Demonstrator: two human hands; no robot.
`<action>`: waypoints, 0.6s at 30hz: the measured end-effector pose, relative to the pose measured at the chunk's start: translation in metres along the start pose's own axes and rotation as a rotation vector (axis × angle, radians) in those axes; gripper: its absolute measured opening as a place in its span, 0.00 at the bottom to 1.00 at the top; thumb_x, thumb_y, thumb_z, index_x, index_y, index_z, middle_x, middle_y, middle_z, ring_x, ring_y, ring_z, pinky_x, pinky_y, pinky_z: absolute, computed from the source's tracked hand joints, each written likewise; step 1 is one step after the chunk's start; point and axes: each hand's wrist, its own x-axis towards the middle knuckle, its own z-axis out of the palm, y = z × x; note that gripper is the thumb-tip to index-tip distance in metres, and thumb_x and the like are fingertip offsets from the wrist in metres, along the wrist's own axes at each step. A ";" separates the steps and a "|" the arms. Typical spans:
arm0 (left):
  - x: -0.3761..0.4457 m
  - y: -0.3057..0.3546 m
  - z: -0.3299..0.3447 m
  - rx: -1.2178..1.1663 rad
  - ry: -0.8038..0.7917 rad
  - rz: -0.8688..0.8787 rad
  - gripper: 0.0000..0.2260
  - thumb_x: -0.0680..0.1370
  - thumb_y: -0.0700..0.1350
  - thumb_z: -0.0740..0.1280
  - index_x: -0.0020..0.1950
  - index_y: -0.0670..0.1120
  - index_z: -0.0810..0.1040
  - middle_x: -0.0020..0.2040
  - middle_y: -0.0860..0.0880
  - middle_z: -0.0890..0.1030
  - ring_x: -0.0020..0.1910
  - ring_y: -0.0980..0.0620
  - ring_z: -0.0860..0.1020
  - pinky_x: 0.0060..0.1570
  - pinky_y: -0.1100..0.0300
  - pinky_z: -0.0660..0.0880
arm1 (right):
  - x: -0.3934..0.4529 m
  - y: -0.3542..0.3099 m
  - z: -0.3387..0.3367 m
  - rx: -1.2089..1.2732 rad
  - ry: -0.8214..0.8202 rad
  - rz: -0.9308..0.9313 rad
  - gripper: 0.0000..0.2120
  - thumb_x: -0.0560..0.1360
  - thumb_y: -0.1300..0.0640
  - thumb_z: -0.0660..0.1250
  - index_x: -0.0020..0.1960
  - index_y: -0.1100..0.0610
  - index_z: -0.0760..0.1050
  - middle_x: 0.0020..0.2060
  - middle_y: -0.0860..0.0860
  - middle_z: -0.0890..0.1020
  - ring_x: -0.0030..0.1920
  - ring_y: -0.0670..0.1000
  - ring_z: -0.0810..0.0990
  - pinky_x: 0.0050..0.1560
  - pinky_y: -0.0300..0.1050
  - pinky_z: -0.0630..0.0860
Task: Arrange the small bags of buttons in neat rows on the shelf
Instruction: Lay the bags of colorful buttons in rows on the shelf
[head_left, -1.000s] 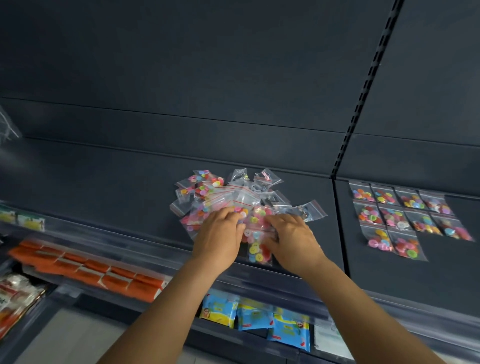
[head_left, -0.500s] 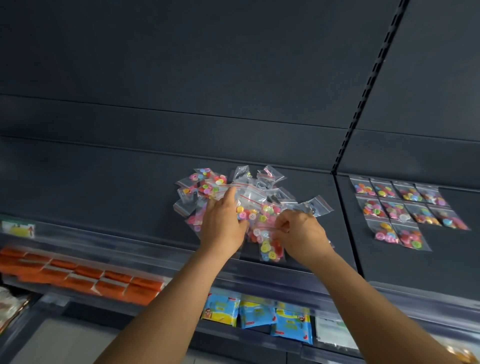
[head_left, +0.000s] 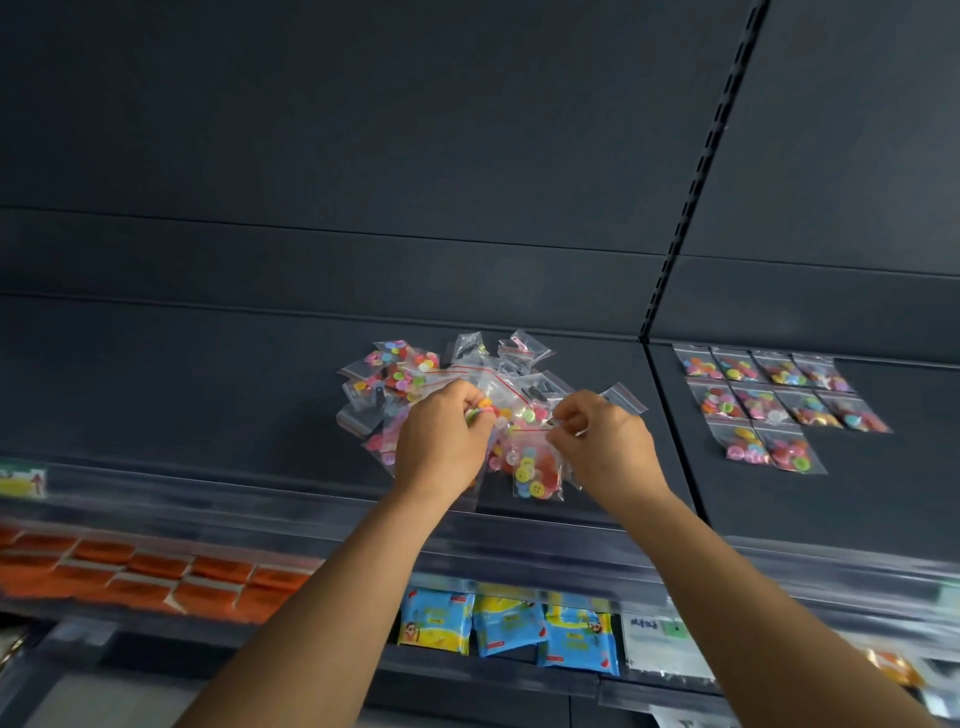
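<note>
A loose pile of small clear zip bags of coloured buttons (head_left: 415, 371) lies in the middle of the dark shelf (head_left: 182, 395). My left hand (head_left: 441, 436) curls its fingers round bags at the pile's front. My right hand (head_left: 602, 441) pinches the top edge of one bag of buttons (head_left: 537, 470), which hangs down towards the shelf's front edge. On the right shelf section, several bags (head_left: 763, 400) lie flat in neat rows.
A slotted upright (head_left: 691, 171) splits the back wall between the two shelf sections. Below the shelf's clear front lip (head_left: 208, 504) are orange packets (head_left: 156, 571) at left and blue-and-yellow packets (head_left: 509, 623) in the middle.
Both hands went from lying flat on the pile to curling round bags. My right hand has lifted one bag by its top edge. The view has tilted slightly upward.
</note>
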 end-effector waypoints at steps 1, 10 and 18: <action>-0.001 0.000 0.000 -0.005 -0.010 -0.011 0.02 0.75 0.45 0.68 0.43 0.50 0.76 0.38 0.54 0.79 0.33 0.56 0.76 0.33 0.57 0.75 | 0.000 0.000 0.000 -0.004 0.005 -0.009 0.06 0.73 0.55 0.69 0.49 0.53 0.76 0.37 0.43 0.77 0.36 0.44 0.75 0.37 0.35 0.69; -0.003 -0.001 0.002 -0.026 -0.079 -0.047 0.01 0.76 0.43 0.65 0.45 0.48 0.73 0.37 0.53 0.77 0.33 0.53 0.75 0.32 0.56 0.73 | -0.002 0.001 -0.002 -0.029 -0.003 -0.072 0.06 0.75 0.58 0.66 0.39 0.53 0.77 0.33 0.46 0.79 0.36 0.49 0.78 0.36 0.39 0.73; -0.005 -0.002 0.008 -0.051 -0.113 -0.035 0.06 0.76 0.45 0.65 0.41 0.45 0.76 0.36 0.48 0.80 0.34 0.50 0.77 0.30 0.58 0.71 | -0.002 0.005 0.005 -0.019 0.046 -0.111 0.08 0.77 0.54 0.64 0.45 0.55 0.80 0.44 0.48 0.79 0.44 0.50 0.78 0.40 0.40 0.71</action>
